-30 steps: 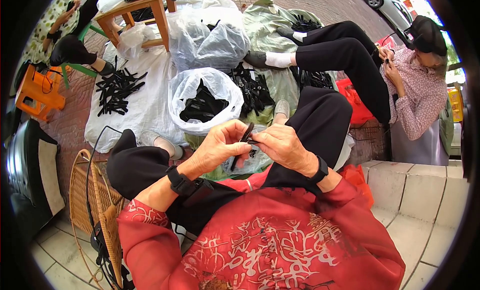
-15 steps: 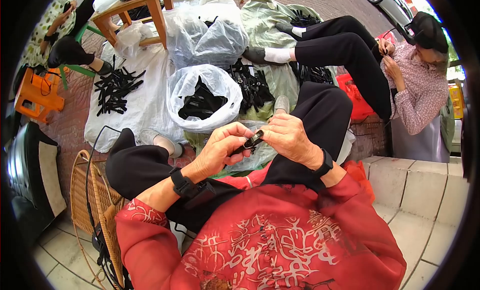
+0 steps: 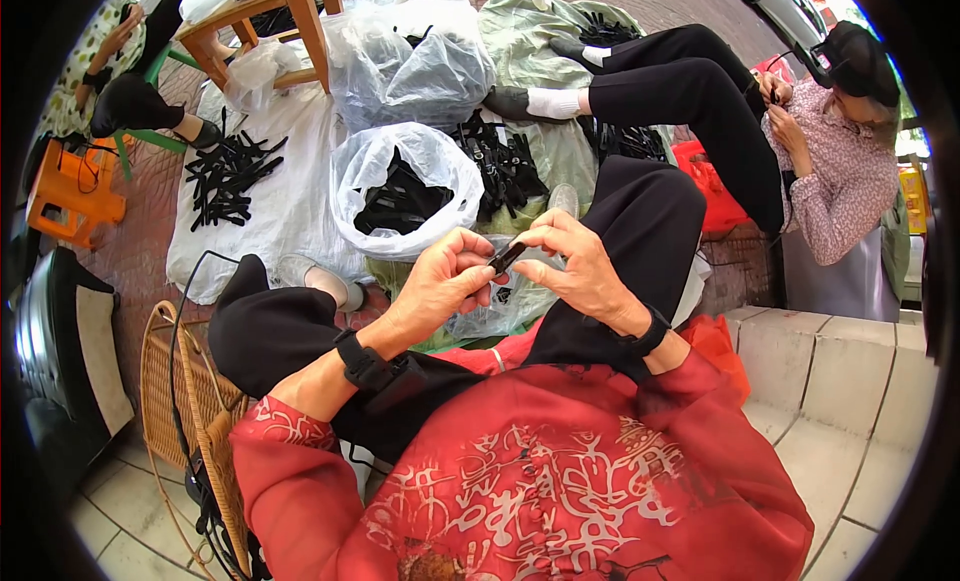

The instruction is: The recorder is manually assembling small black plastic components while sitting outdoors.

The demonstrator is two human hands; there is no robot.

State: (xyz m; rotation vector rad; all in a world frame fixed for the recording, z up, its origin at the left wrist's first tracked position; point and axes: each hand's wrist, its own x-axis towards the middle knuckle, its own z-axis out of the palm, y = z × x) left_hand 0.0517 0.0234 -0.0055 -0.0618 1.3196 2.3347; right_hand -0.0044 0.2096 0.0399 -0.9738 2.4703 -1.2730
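Note:
In front of my lap I hold a short black strap (image 3: 507, 258), slanting up to the right. It looks folded, and its lower end is hidden in my fingers. My left hand (image 3: 437, 283) is closed, pinching that lower end between thumb and fingers. At the upper end, the thumb and index finger of my right hand (image 3: 583, 274) bracket the strap, seeming to touch it. Just beyond my hands stands a clear plastic bag (image 3: 350, 219) with its mouth open, full of black straps (image 3: 402, 201). More black straps with buckles (image 3: 497, 171) lie beside it.
Another strap pile (image 3: 230, 181) lies on a white sheet (image 3: 300, 211) at left. A wooden stool (image 3: 262, 11) and a filled plastic bag (image 3: 410, 76) stand behind. At right a co-worker (image 3: 835, 171) sits with legs stretched inward. A wicker basket (image 3: 190, 401) is by my left side; tiled ledge (image 3: 840, 371) at right.
My right thumb and index finger have opened out along the strap's upper end. The strap is tilted more steeply. My left hand keeps its pinch.

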